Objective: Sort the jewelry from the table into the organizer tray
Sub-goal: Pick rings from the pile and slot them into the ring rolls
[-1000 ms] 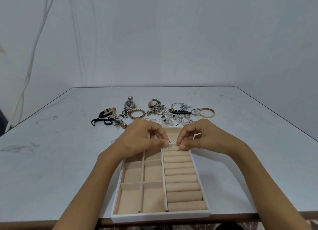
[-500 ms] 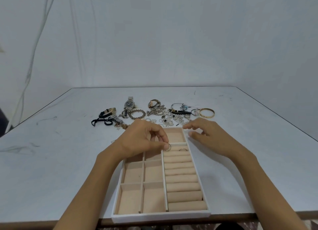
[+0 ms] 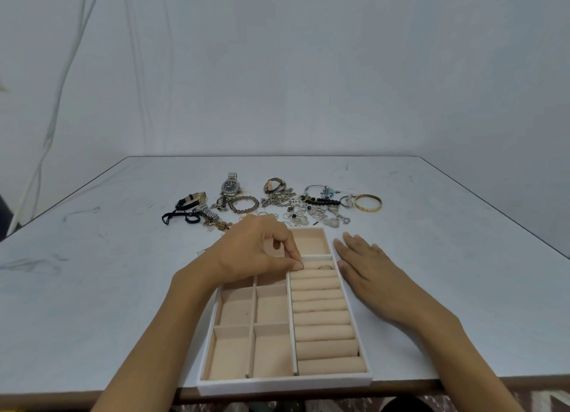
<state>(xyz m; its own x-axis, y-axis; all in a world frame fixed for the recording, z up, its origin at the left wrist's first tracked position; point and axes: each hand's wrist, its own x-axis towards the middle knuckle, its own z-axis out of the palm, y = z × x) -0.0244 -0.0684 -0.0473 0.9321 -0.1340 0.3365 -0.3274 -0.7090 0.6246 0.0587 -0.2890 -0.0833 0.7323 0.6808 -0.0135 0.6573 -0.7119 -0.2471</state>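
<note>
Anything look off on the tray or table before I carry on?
Nothing is damaged or spilled. Two things to note: the organizer tray sits right at the near edge of the table, perhaps slightly over it, and the silver chains behind it lie in a tangled heap. One ring is seated between the top rolls.

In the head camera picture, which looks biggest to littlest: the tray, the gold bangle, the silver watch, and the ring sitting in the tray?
1. The organizer tray looks biggest by far, and it is also nearest.
2. The gold bangle and the silver watch look about alike, so I won't rank them.
3. The ring looks littlest.
</note>
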